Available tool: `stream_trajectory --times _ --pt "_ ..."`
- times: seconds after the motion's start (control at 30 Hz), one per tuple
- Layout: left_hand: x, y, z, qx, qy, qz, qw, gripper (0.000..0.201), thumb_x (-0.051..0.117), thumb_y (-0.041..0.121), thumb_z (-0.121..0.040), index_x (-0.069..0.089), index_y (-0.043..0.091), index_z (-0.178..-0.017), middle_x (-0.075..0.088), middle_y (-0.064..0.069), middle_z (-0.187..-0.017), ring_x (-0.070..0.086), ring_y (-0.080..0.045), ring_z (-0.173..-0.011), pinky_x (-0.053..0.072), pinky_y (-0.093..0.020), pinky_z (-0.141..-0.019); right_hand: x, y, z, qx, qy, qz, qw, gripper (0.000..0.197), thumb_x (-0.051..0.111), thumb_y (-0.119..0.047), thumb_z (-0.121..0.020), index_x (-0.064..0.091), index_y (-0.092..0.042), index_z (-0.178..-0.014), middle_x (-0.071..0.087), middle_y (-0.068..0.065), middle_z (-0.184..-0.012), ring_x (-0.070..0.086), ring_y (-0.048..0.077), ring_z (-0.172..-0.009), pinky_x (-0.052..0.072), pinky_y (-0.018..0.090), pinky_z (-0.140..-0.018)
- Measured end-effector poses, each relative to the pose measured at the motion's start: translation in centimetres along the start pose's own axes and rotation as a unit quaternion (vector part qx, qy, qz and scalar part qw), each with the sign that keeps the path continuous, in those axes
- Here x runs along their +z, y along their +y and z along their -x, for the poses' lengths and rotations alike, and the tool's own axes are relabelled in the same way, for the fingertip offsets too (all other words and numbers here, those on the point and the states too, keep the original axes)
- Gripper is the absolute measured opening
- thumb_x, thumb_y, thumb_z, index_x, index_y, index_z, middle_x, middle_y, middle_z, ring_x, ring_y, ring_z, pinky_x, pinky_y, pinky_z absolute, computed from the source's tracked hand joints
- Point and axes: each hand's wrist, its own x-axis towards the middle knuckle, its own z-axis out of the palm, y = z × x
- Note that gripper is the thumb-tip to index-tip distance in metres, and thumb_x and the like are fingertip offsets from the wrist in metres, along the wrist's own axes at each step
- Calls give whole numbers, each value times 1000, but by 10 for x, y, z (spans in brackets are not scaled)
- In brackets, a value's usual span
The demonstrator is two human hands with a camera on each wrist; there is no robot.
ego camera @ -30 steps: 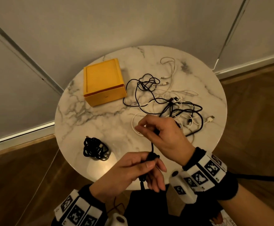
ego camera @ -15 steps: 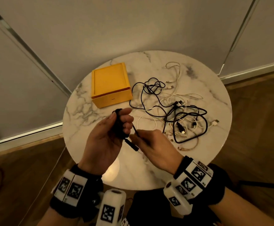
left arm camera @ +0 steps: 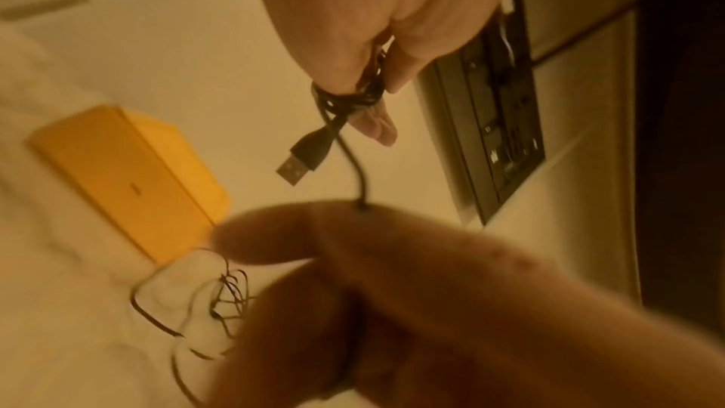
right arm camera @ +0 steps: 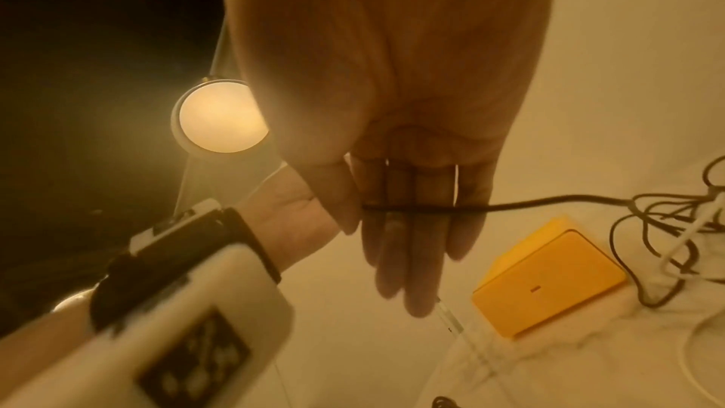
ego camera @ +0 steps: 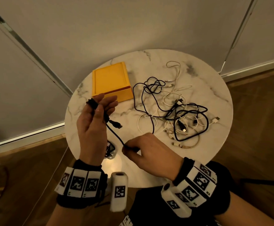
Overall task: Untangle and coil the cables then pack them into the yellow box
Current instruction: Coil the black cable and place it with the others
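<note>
A black cable (ego camera: 115,134) is wound in several loops round the fingers of my raised left hand (ego camera: 98,108), and the thumb presses on the loops. Its USB plug (ego camera: 116,125) dangles free just below them. In the left wrist view the loops (left arm camera: 349,96) and the plug (left arm camera: 298,160) show clearly. My right hand (ego camera: 129,148) pinches the same cable lower down, near the table's front; the cable (right arm camera: 549,199) runs across its fingers to the tangle. The closed yellow box (ego camera: 111,84) sits at the back left. A tangle of black and white cables (ego camera: 175,115) lies on the right.
The round marble table (ego camera: 214,88) stands against a pale wall. A coiled black cable (ego camera: 110,150) lies near the front edge, partly hidden behind my left hand. Wooden floor surrounds the table. A round lamp (right arm camera: 220,117) glows in the right wrist view.
My left hand has risen from the table's front edge toward the box with the cable wound on it. My right hand has dropped back and slid along the cable.
</note>
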Motion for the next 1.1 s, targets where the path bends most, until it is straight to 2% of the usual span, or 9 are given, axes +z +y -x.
stream_trajectory --times 0.2,0.33,0.43,0.53,0.6,0.7,0.8,0.9,1.1 --pt "-10 -5 8 84 -143 -303 939 32 38 9 -99 47 1 -128 69 -3 -107 67 -12 -95 51 -23 -80 -32 -8 1 -40 42 22 998 19 57 -22 -93 74 -15 -96 72 -1 -79 56 9 -67 39 22 -60" --pt "-16 4 12 23 -271 -352 896 30 39 27 -101 59 8 -114 71 6 -91 67 -8 -84 49 -18 -75 -58 -13 1 -71 31 30 996 16 62 -24 -91 76 -18 -94 70 -6 -75 53 2 -64 43 23 -62" --pt "-8 11 13 -49 -344 -284 894 44 32 35 -100 65 7 -92 70 -4 -77 66 -19 -71 51 -29 -68 -71 -14 -3 -91 20 22 995 13 63 -23 -91 75 -18 -92 67 -13 -77 56 1 -67 48 28 -67" --pt "-3 13 12 -100 -344 -200 912 50 31 36 -100 65 2 -88 68 -12 -70 60 -29 -60 49 -44 -61 -79 -7 -9 -70 64 -29 995 8 70 -22 -87 73 -15 -91 65 -9 -75 58 7 -66 51 35 -67" --pt "-4 11 12 -128 -347 -164 915 46 36 37 -98 66 3 -89 64 -12 -63 52 -31 -53 43 -41 -55 -80 -2 -10 -31 82 -76 993 13 75 -26 -83 68 -16 -88 65 -3 -71 60 14 -66 52 39 -67" --pt "-10 9 13 -155 -349 -123 916 44 43 43 -94 67 8 -83 57 -5 -54 45 -21 -46 40 -26 -50 -78 6 -8 -15 80 -99 992 16 75 -27 -82 66 -15 -87 67 0 -75 63 14 -71 51 27 -71" --pt "-14 15 8 -164 -305 -63 936 45 54 54 -88 69 13 -78 52 -9 -53 43 -15 -43 40 -20 -47 -72 32 -12 10 57 -39 998 12 67 -26 -90 68 -14 -87 66 -5 -83 60 7 -79 47 22 -75" --pt "-13 29 -6 -142 -223 -4 964 35 51 39 -94 68 13 -80 50 -16 -64 42 -12 -44 37 -19 -47 -73 70 -29 47 21 79 996 14 62 -25 -93 69 -14 -91 68 1 -91 60 16 -87 47 35 -82" --pt "-4 47 -27 -115 -159 49 979 34 32 27 -96 52 1 -86 54 6 -53 38 -10 -44 36 -19 -48 -114 105 -88 139 -2 198 970 21 55 -24 -96 70 -9 -100 66 9 -86 59 25 -79 45 30 -70"
